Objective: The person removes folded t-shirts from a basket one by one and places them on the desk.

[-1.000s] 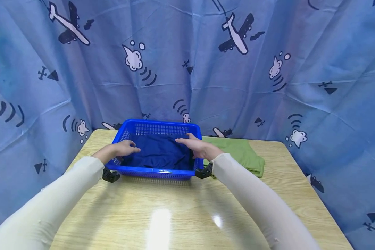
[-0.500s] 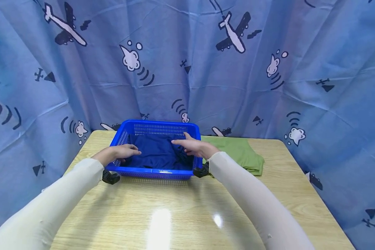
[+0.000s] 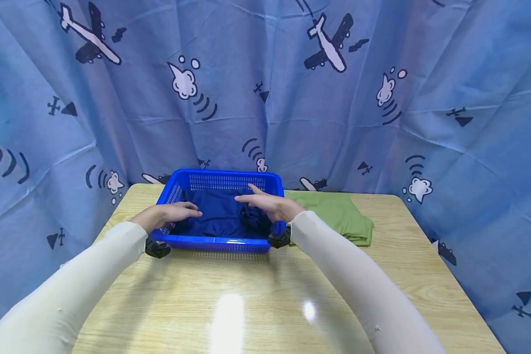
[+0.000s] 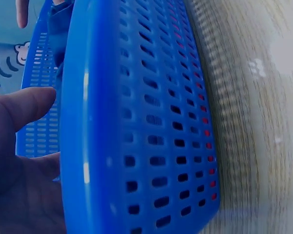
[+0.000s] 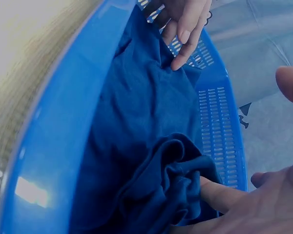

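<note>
A dark blue cloth (image 3: pixel 219 211) lies in a blue plastic basket (image 3: pixel 217 240), its right part bunched in folds. Over the basket's left side, my left hand (image 3: pixel 173 212) reaches in with extended fingers; in the right wrist view, its fingertips (image 5: pixel 181 59) touch the far end of the cloth. My right hand (image 3: pixel 267 204) is over the right side, thumb and forefinger spread. Some of its lower fingers push against the bunched folds (image 5: pixel 171 175) and are partly hidden by them. The cloth's underside cannot be seen.
A folded green cloth (image 3: pixel 336 216) lies on the wooden table (image 3: pixel 265 305) just right of the basket. Behind the table hangs a blue curtain (image 3: pixel 230 98) with printed planes. A black wrist camera (image 3: pixel 280 238) sits close to the basket's front right corner.
My right hand has moved left inside the basket, gathering the cloth's right part into folds. The left hand has shifted only slightly, staying over the left side.
</note>
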The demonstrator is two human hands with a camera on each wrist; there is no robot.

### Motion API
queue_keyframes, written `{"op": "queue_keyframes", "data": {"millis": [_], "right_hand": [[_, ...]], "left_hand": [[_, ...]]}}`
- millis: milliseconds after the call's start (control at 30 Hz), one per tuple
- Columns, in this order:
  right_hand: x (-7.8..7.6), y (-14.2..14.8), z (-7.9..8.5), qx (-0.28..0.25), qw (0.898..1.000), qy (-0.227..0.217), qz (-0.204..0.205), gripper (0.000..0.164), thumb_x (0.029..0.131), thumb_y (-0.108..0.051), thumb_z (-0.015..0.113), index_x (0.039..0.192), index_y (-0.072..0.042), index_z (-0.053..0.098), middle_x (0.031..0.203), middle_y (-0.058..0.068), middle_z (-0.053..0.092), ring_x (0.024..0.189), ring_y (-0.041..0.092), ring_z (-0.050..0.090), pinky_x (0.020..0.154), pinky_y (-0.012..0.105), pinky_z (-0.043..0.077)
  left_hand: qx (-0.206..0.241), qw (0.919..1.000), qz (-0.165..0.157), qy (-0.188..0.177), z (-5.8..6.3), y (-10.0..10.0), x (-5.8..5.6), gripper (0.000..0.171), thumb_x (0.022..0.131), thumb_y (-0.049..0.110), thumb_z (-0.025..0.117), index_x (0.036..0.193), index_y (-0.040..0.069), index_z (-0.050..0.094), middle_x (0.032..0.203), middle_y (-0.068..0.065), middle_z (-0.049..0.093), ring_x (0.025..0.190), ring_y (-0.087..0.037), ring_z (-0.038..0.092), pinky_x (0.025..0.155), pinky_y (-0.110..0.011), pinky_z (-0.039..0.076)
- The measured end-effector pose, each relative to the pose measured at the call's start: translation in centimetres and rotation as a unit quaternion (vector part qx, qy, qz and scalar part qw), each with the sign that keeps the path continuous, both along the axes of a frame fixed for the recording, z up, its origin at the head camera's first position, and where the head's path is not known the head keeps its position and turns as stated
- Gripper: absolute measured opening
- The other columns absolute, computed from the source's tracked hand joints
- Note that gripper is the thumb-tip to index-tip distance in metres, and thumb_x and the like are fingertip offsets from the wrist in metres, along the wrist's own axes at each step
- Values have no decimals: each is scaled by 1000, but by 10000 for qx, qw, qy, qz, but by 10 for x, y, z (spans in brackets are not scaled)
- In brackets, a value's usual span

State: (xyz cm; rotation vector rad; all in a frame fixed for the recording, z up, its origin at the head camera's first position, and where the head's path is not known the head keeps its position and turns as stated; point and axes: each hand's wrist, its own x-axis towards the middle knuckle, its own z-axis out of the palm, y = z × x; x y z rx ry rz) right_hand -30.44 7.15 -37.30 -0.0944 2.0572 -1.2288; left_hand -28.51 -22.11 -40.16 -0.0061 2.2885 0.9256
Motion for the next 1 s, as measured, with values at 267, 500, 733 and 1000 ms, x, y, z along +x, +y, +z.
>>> {"op": "queue_keyframes", "data": {"millis": [267, 500, 733, 1000], "right_hand": [[-2, 2, -5, -84, 9998, -183, -91, 94, 97, -53, 58, 161, -42, -10, 170, 7, 22, 156, 49, -4, 118, 77, 5], [-3, 8, -9, -51, 9999, -98, -121, 99, 96, -52, 61, 160, -43, -13, 173, 7, -8, 155, 52, 0, 115, 79, 15], [-4, 10, -13, -132, 9979, -158, -611, 105, 96, -48, 63, 161, -33, -18, 172, 12, -10, 156, 47, 10, 121, 65, 26], [-1, 5, -10, 165, 9987, 42, -473, 106, 96, -48, 63, 162, -27, -17, 172, 9, -11, 159, 35, 1, 127, 60, 15]], "left_hand": [[227, 9996, 106, -129, 1, -5, 2, 73, 105, 45, 45, 160, 5, 20, 166, -31, 8, 152, -53, 13, 118, -67, 29], [903, 9927, 703, -369, 4, -3, 0, 85, 105, 43, 46, 162, 9, -6, 165, -35, 2, 148, -56, 25, 109, -53, 48], [872, 9914, 948, -244, 1, 0, -2, 84, 106, 37, 43, 161, 5, -11, 164, -35, 9, 143, -48, 38, 105, -43, 54], [37, 9960, 695, 569, 0, 5, 1, 86, 104, 31, 45, 158, -3, -14, 164, -36, -2, 152, -55, 11, 122, -67, 20]]}}
